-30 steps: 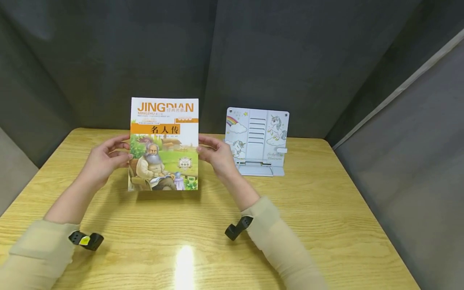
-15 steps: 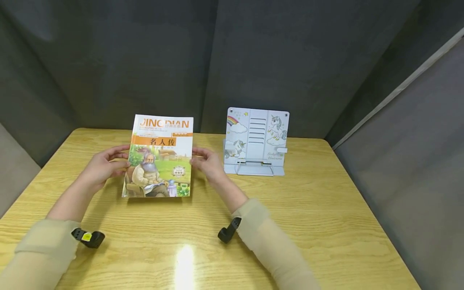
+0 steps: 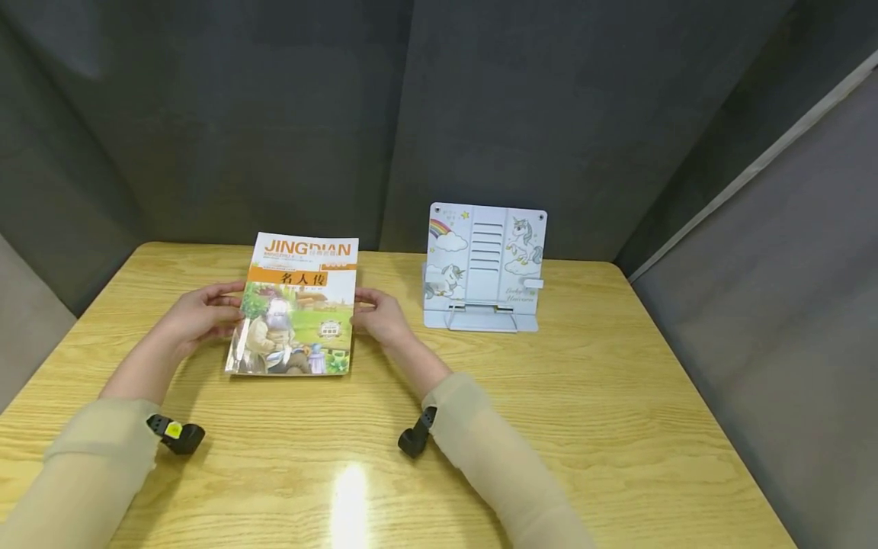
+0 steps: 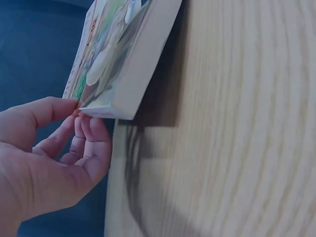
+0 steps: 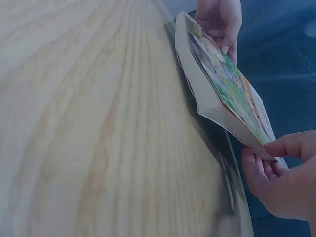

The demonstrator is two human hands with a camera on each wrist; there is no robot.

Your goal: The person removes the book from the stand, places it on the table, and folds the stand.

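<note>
A thick paperback book (image 3: pixel 295 313), its cover orange and white with a bearded figure in a chair, lies face up and nearly flat low over the left part of the table. My left hand (image 3: pixel 195 316) grips its left edge. On the opposite edge my right hand (image 3: pixel 386 319) pinches it, thumb (image 5: pixel 276 148) on the cover and fingers underneath. Shadow shows under the book in both wrist views, and its page block (image 4: pixel 148 59) faces the left wrist camera. The fingertips beneath the book are partly hidden.
A white book stand (image 3: pixel 487 255) with unicorn and rainbow drawings stands upright right of the book, its clear ledge at the front. The wooden table (image 3: pixel 583 427) meets dark curtains (image 3: pixel 274 114) behind and at the sides.
Both hands have lowered the book toward the table and tipped it from nearly upright to nearly flat. It has shifted slightly left. The stand has stayed put.
</note>
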